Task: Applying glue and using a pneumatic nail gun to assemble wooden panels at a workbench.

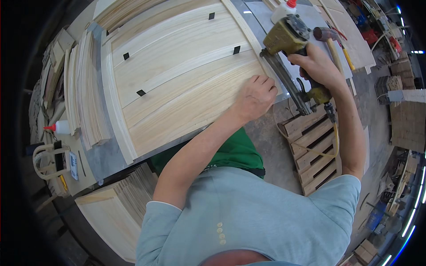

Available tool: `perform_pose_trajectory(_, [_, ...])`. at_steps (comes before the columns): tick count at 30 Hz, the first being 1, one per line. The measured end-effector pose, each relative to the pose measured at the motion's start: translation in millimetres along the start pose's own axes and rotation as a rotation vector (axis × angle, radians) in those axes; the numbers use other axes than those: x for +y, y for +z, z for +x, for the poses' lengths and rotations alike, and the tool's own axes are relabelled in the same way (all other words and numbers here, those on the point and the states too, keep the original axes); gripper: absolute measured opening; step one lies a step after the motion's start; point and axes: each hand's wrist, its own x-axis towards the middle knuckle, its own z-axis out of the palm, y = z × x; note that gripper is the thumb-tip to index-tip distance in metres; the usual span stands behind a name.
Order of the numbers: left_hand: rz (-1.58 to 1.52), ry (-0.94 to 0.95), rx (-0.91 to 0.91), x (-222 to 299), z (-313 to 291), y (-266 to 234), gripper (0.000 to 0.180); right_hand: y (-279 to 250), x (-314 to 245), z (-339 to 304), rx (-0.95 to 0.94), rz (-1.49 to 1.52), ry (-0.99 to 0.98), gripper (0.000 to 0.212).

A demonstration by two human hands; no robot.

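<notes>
In my right hand (320, 66) is an olive-green air nail gun (284, 37), its handle wrapped by my fingers. The gun is raised beside the panel's right edge, its long magazine slanting toward me. A yellow hose (336, 137) hangs from the handle's end. A pale slatted wooden panel (177, 73) lies flat on the bench, with several small black tabs on its boards. Curled over the near end of the panel's right wooden strip (242, 26) is my left hand (255, 98), closed, its fingertips hidden.
Stacked wooden strips (88, 88) and a red-capped white bottle (60, 127) lie at left; another bottle (283, 11) stands beyond the gun. A hammer (330, 42) rests right of it. Below are a slatted pallet (313, 150) and stacked boards (111, 217).
</notes>
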Motion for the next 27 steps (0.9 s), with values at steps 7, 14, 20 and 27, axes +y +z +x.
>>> perform_pose_trajectory(7, [-0.012,0.019,-0.011,3,0,-3,0.012,0,14,-43,0.0,0.09,-0.029,0.029])
perform_pose_trajectory(14, [-0.02,0.008,-0.041,0,-10,-9,0.018,-4,23,-50,0.021,0.074,-0.006,0.03])
perform_pose_trajectory(20, [0.016,-0.056,-0.043,8,-44,-52,0.025,-35,74,-26,0.172,0.091,-0.054,0.031])
perform_pose_trajectory(27, [0.094,-0.197,-0.133,14,-84,-107,0.037,-35,94,34,0.385,-0.375,-0.059,0.041])
